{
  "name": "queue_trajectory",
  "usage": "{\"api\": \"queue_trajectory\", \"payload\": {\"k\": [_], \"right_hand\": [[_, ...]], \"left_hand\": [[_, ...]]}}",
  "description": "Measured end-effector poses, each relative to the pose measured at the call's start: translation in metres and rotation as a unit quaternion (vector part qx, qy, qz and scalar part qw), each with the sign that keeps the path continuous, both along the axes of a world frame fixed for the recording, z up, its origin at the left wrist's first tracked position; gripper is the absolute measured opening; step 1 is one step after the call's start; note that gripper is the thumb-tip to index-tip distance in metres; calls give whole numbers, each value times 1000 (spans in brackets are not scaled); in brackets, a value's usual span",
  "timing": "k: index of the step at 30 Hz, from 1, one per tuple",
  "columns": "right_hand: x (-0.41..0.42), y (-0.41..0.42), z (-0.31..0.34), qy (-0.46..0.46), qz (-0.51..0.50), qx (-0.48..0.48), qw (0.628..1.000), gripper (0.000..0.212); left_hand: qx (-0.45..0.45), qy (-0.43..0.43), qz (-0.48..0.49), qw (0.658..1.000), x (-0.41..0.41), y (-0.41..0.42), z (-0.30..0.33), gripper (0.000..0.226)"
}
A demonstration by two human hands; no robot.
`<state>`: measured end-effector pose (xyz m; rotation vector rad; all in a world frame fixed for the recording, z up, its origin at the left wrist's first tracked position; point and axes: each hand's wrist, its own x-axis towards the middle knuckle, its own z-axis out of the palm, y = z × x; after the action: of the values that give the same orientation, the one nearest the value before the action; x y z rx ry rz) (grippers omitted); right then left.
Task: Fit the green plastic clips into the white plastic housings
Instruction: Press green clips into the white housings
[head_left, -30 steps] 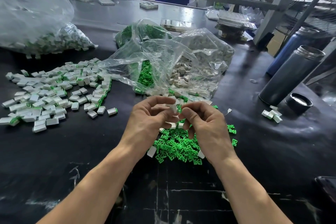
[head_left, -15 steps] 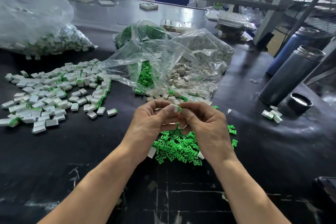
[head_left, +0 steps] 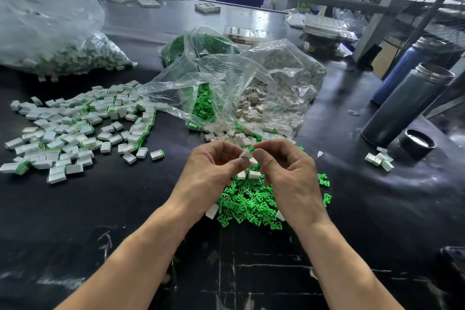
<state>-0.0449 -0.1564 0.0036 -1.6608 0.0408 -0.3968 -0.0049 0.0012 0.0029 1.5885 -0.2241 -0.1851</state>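
Observation:
My left hand (head_left: 214, 173) and my right hand (head_left: 289, 173) meet above the table's middle, both pinching one small white housing (head_left: 246, 153) between thumbs and fingertips. A sliver of green clip (head_left: 252, 149) shows at its right end under my right fingers. Below the hands lies a heap of loose green clips (head_left: 247, 205) with a few white housings (head_left: 253, 174) among them. More housings spill from a clear bag (head_left: 254, 100) just beyond.
A spread of assembled white-and-green pieces (head_left: 75, 131) covers the left of the black table (head_left: 100, 209). A big bag of finished pieces (head_left: 57, 40) lies far left. A grey flask (head_left: 405, 106), its cap (head_left: 417, 143) and several stray pieces (head_left: 380, 160) stand at the right.
Both hands have stayed together over the green heap; the fingers have shifted on the white housing, which now shows more plainly between the thumbs.

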Motion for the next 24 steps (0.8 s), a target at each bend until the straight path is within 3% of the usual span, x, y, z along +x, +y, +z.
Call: {"api": "queue_trajectory", "payload": {"k": [9,18,24], "right_hand": [[1,1,0,-7,5,3,1000,21],[2,-1,0,-18,-30,63,997,10],[2,2,-2,22,5,106,994,3]], "left_hand": [[-26,-9,-2,1000,1,-2,-1,3],[-19,-13,5,1000,2,-2,-2,6],[-17,-10,-1,1000,0,-4,-1,10]]}}
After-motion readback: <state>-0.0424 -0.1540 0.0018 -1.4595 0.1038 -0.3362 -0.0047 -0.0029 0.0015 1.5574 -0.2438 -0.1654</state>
